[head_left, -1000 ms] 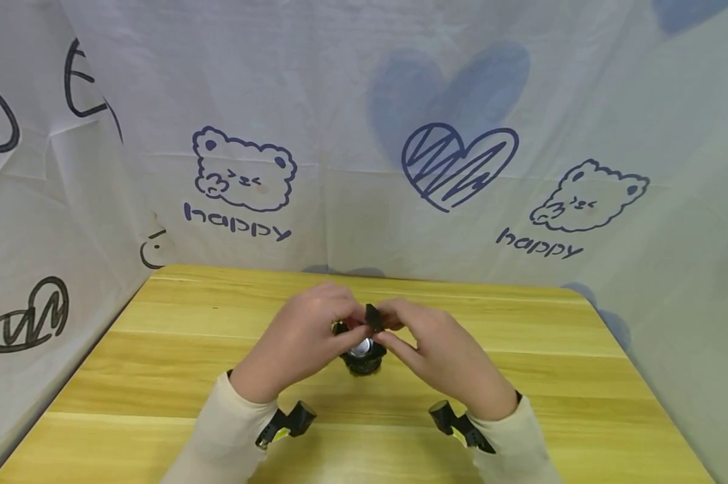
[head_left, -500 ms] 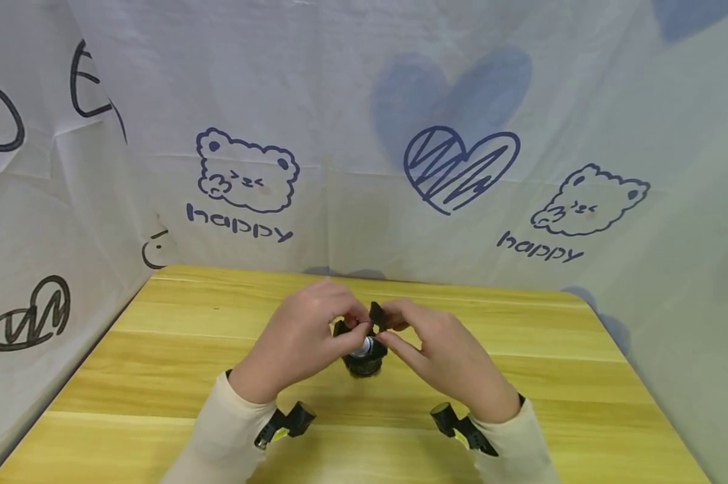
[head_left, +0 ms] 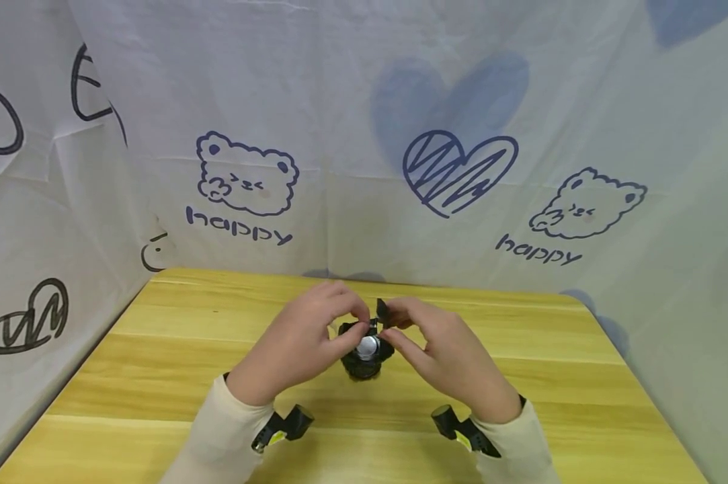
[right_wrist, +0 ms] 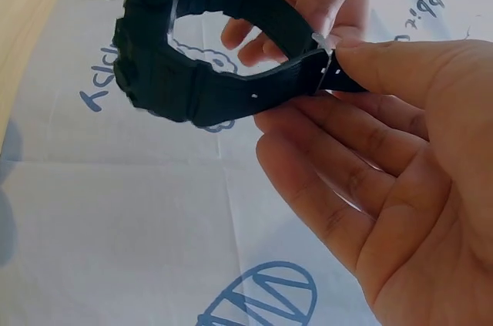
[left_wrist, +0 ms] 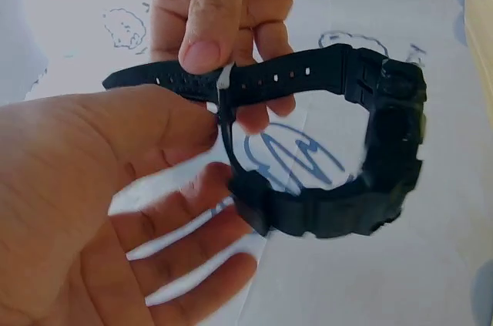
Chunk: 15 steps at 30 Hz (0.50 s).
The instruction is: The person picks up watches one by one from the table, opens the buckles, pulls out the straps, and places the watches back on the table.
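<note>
A black wristwatch (head_left: 364,366) is held up between both hands above the table, its strap closed into a loop with a silvery round part showing inside. In the left wrist view, the perforated strap (left_wrist: 293,73) runs through a metal buckle (left_wrist: 225,83). My left hand (head_left: 306,336) pinches the strap beside the buckle between thumb and fingers. Strap end between thumb and fingers, my right hand (head_left: 445,346) grips it just past the buckle (right_wrist: 322,45). In the right wrist view the thumb partly hides that strap end (right_wrist: 343,79).
A wooden table (head_left: 158,376) lies under the hands. White cloth (head_left: 351,81) with drawn hearts and bear faces hangs behind and at the sides. Each wrist wears a small black camera mount, one left (head_left: 294,422) and one right (head_left: 448,420).
The free strap end has shifted slightly right with my right hand and turned more edge-on. More of the watch's silvery round part shows now. My left hand has barely moved.
</note>
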### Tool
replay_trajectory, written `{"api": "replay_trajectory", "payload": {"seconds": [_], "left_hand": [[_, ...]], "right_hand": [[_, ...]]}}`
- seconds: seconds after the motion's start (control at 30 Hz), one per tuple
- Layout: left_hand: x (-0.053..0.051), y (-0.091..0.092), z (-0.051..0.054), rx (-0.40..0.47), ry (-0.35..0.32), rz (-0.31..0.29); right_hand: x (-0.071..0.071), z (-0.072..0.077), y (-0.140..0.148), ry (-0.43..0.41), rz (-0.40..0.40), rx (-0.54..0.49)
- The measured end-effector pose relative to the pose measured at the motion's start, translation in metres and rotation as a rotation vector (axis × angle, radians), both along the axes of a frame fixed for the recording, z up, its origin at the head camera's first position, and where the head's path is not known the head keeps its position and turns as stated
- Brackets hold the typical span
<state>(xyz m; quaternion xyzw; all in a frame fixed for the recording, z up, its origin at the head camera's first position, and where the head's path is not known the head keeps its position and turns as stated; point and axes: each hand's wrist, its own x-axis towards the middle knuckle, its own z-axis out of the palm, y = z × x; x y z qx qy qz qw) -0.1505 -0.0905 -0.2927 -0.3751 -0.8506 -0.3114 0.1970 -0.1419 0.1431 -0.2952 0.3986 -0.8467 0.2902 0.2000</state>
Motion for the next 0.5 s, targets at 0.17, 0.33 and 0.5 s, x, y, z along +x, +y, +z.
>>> {"api": "replay_trajectory", "payload": {"seconds": [0.17, 0.33, 0.5], "left_hand": [[0.0002, 0.0, 0.0002, -0.022, 0.011, -0.017], [0.0005, 0.001, 0.0007, -0.028, 0.061, -0.029], [0.0001, 0.0025, -0.0007, 0.012, 0.121, -0.029]], "right_hand": [[-0.0005, -0.0002, 0.0015, 0.003, 0.009, 0.0], [-0.0003, 0.0008, 0.0025, -0.003, 0.034, -0.034], [-0.0002, 0.0026, 0.0029, -0.027, 0.051, -0.074]]}}
